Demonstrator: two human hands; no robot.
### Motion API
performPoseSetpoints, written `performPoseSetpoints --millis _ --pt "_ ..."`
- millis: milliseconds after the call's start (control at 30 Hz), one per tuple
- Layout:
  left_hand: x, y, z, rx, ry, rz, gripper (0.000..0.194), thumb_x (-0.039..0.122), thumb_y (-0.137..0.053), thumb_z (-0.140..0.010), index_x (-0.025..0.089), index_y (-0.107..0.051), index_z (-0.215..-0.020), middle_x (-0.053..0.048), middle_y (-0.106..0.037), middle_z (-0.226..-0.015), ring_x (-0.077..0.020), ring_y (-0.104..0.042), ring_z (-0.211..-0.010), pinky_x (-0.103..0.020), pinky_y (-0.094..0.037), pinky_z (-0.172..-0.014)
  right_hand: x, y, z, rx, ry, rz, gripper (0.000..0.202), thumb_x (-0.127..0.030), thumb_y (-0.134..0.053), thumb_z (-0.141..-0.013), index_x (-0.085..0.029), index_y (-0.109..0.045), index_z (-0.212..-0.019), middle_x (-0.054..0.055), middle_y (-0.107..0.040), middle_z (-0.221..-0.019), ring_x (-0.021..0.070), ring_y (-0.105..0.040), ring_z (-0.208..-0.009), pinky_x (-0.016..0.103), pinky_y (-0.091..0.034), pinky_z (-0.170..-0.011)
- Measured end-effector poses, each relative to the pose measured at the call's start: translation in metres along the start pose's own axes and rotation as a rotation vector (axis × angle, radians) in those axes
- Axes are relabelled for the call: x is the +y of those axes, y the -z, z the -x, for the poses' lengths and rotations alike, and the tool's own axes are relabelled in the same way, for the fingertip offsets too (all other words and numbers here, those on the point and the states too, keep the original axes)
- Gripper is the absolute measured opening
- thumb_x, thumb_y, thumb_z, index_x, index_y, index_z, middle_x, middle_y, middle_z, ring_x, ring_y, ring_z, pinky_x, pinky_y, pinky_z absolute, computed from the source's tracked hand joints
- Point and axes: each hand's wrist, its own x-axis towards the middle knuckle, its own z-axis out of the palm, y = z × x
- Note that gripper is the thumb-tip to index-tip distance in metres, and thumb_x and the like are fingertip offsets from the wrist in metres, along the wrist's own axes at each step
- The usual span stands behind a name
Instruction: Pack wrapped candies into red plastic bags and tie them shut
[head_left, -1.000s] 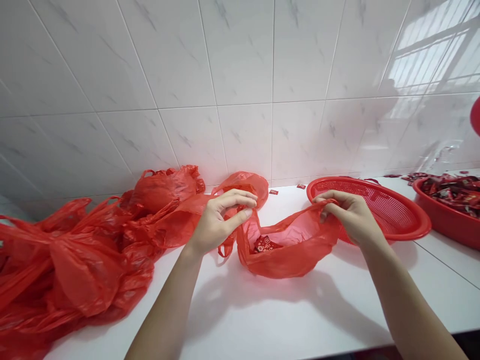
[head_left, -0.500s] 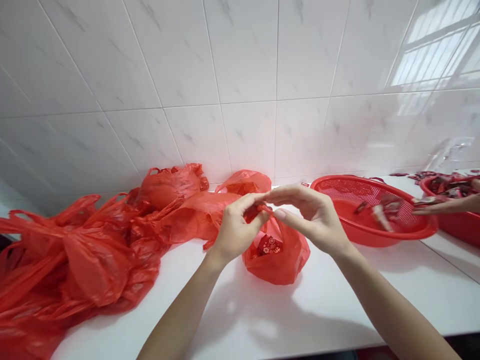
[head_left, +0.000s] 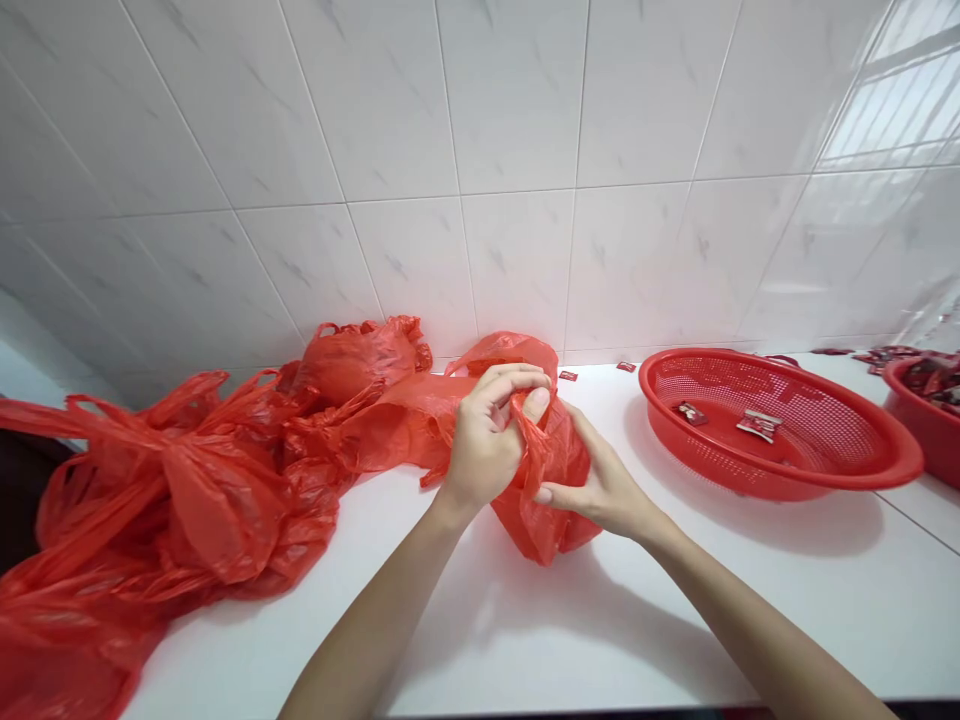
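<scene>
A red plastic bag [head_left: 544, 520] hangs bunched between my hands above the white table, near the middle of the view. My left hand [head_left: 491, 440] is closed round the gathered top of the bag, its thumb pressed into the plastic. On the bag's right side my right hand [head_left: 600, 485] has its thumb at the front and its fingers behind, gripping the plastic. The bag's contents are hidden by the folds.
Many red plastic bags [head_left: 217, 490] lie heaped at the left. A red basket [head_left: 780, 480] with small wrapped packets stands at the right, beside a fuller red container [head_left: 926, 420]. Small packets [head_left: 626, 367] lie near the tiled wall.
The bag's open mouth is now gathered, covering the packet seen inside. My right hand has moved down onto the bag's side. Another person's hand has gone from the right, and the view has shifted.
</scene>
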Motion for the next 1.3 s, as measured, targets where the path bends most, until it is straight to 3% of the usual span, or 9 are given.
performPoseSetpoints --millis 200,433,567,633,733,833,1033,1200,1300 --pt "0.002 0.004 0.004 -0.076 -0.038 -0.088 0.023 0.013 -0.066 -0.087 0.023 -0.074 -0.107 -0.008 -0.066 -0.122 -0.0208 -0.063 -0.121 -0.032 -0.055 -0.101 0.011 0.004 -0.005 0.323 -0.027 -0.096 0.025 -0.041 -0.065 -0.092 -0.024 -0.073 -0.109 0.006 -0.074 -0.116 0.0259 -0.068 -0.108 0.040 -0.052 -0.097" --pt "0.013 0.038 -0.016 0.162 -0.152 -0.056 0.022 0.009 -0.072 -0.079 0.020 -0.074 -0.099 -0.005 -0.072 -0.109 -0.0199 -0.071 -0.104 -0.036 -0.059 -0.098 0.038 0.057 -0.014 0.611 -0.281 -0.773 0.030 -0.044 -0.090 -0.063 -0.023 -0.071 -0.073 0.001 -0.076 -0.074 0.0198 -0.072 -0.075 0.032 -0.058 -0.077" --pt "0.018 0.049 -0.017 -0.011 -0.086 -0.050 0.017 0.011 -0.072 -0.081 0.018 -0.076 -0.096 -0.005 -0.074 -0.099 -0.0192 -0.075 -0.092 -0.034 -0.063 -0.090 0.043 0.066 -0.013 0.516 -0.413 -0.718 0.030 -0.040 -0.090 -0.063 -0.020 -0.071 -0.072 0.003 -0.076 -0.071 0.0192 -0.072 -0.070 0.030 -0.058 -0.070" --pt "0.022 0.053 -0.014 -0.089 -0.116 -0.032 0.016 0.011 -0.072 -0.081 0.019 -0.077 -0.094 -0.006 -0.074 -0.099 -0.0197 -0.075 -0.091 -0.034 -0.064 -0.086 0.038 0.067 -0.011 0.502 -0.364 -0.706 0.030 -0.043 -0.089 -0.065 -0.020 -0.072 -0.074 0.003 -0.077 -0.075 0.0196 -0.072 -0.072 0.031 -0.058 -0.072" --pt "0.027 0.058 -0.012 -0.087 -0.169 0.069 0.015 0.014 -0.074 -0.080 0.023 -0.078 -0.091 -0.006 -0.074 -0.099 -0.0201 -0.075 -0.087 -0.035 -0.066 -0.079 0.029 0.067 -0.008 0.528 -0.238 -0.676 0.027 -0.045 -0.085 -0.069 -0.024 -0.071 -0.077 0.001 -0.077 -0.078 0.0209 -0.072 -0.074 0.033 -0.058 -0.074" --pt "0.022 0.057 -0.016 -0.082 -0.106 0.056 0.010 0.016 -0.075 -0.080 0.021 -0.078 -0.089 -0.007 -0.074 -0.098 -0.0207 -0.075 -0.086 -0.035 -0.066 -0.079 0.024 0.061 -0.008 0.497 -0.284 -0.635 0.023 -0.041 -0.083 -0.069 -0.025 -0.073 -0.082 0.001 -0.078 -0.081 0.0241 -0.073 -0.077 0.037 -0.058 -0.075" --pt "0.012 0.036 -0.016 -0.199 -0.048 0.054 0.017 0.018 -0.069 -0.086 0.018 -0.074 -0.102 -0.008 -0.071 -0.104 -0.0182 -0.072 -0.085 -0.034 -0.063 -0.083 0.020 0.039 -0.001 0.215 -0.348 -0.566 0.040 -0.050 -0.070 -0.081 -0.023 -0.073 -0.111 0.011 -0.077 -0.113 0.0338 -0.070 -0.107 0.047 -0.057 -0.090" --pt "0.022 0.013 0.002 -0.211 -0.116 -0.122 0.045 0.024 -0.081 -0.080 0.022 -0.066 -0.123 -0.008 -0.066 -0.117 -0.0130 -0.066 -0.076 -0.030 -0.061 -0.074 0.008 0.019 0.008 0.043 -0.327 -0.492 0.035 -0.051 -0.074 -0.081 -0.024 -0.072 -0.103 0.007 -0.076 -0.096 0.0295 -0.071 -0.090 0.041 -0.058 -0.078" --pt "0.026 0.005 0.008 -0.215 -0.196 -0.141 0.019 0.017 -0.071 -0.087 0.019 -0.072 -0.106 -0.006 -0.068 -0.099 -0.0139 -0.066 -0.079 -0.029 -0.059 -0.074 0.004 0.011 0.013 -0.019 -0.275 -0.428 0.029 -0.046 -0.079 -0.079 -0.022 -0.070 -0.094 0.003 -0.070 -0.079 0.0222 -0.065 -0.072 0.033 -0.054 -0.063"
